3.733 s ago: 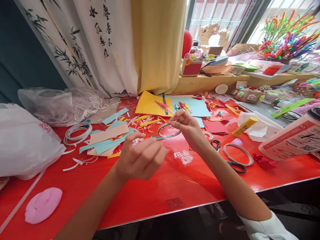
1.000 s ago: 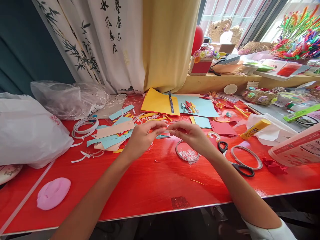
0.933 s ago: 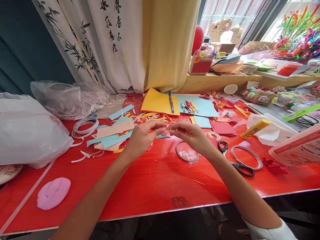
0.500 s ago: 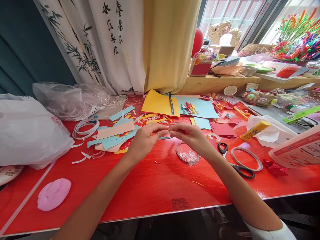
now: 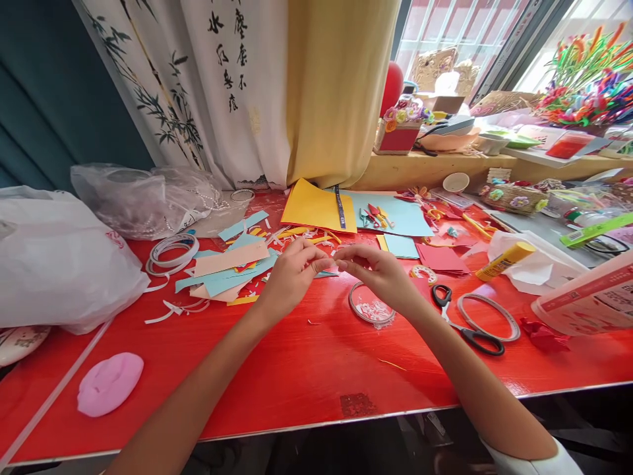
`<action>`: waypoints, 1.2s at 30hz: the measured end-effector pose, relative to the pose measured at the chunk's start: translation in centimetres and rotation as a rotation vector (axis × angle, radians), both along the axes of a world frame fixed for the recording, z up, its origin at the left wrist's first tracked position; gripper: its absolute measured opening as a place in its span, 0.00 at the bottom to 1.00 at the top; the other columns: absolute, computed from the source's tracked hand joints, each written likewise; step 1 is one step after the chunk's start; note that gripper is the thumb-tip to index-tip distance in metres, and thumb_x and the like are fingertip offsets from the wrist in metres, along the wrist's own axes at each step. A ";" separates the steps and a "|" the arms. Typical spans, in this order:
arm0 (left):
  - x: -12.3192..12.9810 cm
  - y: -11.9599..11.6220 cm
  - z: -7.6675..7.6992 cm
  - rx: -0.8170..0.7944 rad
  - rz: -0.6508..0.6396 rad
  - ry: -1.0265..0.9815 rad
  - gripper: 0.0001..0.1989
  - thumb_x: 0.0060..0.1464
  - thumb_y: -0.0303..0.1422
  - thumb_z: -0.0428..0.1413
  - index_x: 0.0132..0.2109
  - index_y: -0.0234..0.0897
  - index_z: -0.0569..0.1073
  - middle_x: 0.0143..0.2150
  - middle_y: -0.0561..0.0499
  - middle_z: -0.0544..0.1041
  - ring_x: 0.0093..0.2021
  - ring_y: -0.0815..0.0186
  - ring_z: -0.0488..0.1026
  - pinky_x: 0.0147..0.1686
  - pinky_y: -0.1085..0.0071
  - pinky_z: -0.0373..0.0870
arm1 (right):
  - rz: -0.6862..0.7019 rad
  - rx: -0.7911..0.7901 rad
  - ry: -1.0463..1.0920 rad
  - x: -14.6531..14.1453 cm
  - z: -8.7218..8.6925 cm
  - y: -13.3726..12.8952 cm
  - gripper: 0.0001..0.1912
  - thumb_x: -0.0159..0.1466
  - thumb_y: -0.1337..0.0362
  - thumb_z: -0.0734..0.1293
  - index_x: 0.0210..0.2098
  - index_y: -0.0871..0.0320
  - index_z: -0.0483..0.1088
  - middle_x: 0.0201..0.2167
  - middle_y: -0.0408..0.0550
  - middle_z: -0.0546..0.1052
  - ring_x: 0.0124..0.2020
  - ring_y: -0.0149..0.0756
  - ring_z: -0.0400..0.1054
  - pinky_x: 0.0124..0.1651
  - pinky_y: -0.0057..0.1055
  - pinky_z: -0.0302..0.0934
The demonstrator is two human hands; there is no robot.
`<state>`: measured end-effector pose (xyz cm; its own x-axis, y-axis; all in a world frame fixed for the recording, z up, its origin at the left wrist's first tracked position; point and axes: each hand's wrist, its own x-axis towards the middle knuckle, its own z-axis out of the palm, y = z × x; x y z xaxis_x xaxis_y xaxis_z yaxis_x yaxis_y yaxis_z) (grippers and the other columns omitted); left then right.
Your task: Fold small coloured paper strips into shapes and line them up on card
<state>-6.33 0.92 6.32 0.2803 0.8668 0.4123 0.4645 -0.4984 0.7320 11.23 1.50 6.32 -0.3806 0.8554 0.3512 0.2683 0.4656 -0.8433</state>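
Note:
Above the middle of the red table (image 5: pixel 297 382), my left hand (image 5: pixel 295 274) and my right hand (image 5: pixel 368 267) meet almost fingertip to fingertip. Thumb and fingers of each are pinched together. Whatever lies between the tips is too small to make out. Below my right hand, a roll of tape (image 5: pixel 352 310) lies flat with small white scraps (image 5: pixel 373 309) inside its ring. Cut strips of blue paper (image 5: pixel 232 280) and peach paper (image 5: pixel 230 257) are piled beyond my left hand. Black-handled scissors (image 5: pixel 482 342) lie beside my right forearm, near another tape roll (image 5: pixel 487 316).
White plastic bags (image 5: pixel 64 257) and stacked tape rolls (image 5: pixel 171 254) occupy the left, with a pink lump (image 5: pixel 109 384) in front. Yellow sheets (image 5: pixel 311 208) and red paper squares (image 5: pixel 442 258) lie at the back. A glue stick (image 5: pixel 505 261) and a large pink-labelled container (image 5: pixel 588 297) stand right.
My left fingers have shifted slightly, opening a small gap between the upper fingers of the two hands. The view has tilted a little; the things on the table stay put.

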 end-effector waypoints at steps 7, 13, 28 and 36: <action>-0.1 0.0 0.2 -0.085 0.061 -0.072 0.17 0.58 0.43 0.42 0.35 0.38 0.69 0.38 0.50 0.66 0.40 0.67 0.64 0.40 0.71 0.61 | -0.020 0.080 -0.067 0.0 -0.3 0.0 0.07 0.61 0.61 0.61 0.34 0.57 0.68 0.32 0.46 0.73 0.32 0.31 0.65 0.33 0.29 0.58; 0.1 -0.5 0.2 0.034 0.033 0.008 0.12 0.56 0.38 0.48 0.29 0.36 0.66 0.32 0.52 0.66 0.34 0.69 0.64 0.36 0.72 0.61 | 0.029 0.058 -0.103 -0.2 -0.2 -0.1 0.10 0.60 0.58 0.62 0.35 0.57 0.68 0.31 0.45 0.72 0.29 0.29 0.62 0.30 0.27 0.56; 0.1 -0.5 0.0 0.369 0.204 0.008 0.06 0.55 0.34 0.51 0.36 0.37 0.70 0.36 0.51 0.71 0.38 0.68 0.66 0.40 0.71 0.64 | -0.052 -0.052 0.084 -0.2 0.2 -0.6 0.11 0.58 0.57 0.64 0.34 0.57 0.72 0.29 0.46 0.73 0.29 0.30 0.64 0.29 0.28 0.58; 0.3 -0.2 -1.0 0.591 0.144 0.157 0.07 0.55 0.29 0.50 0.40 0.36 0.71 0.35 0.50 0.73 0.38 0.68 0.67 0.42 0.69 0.65 | -0.100 0.093 0.056 -0.4 0.0 -0.6 0.08 0.59 0.61 0.64 0.34 0.57 0.71 0.27 0.45 0.73 0.26 0.29 0.62 0.28 0.28 0.57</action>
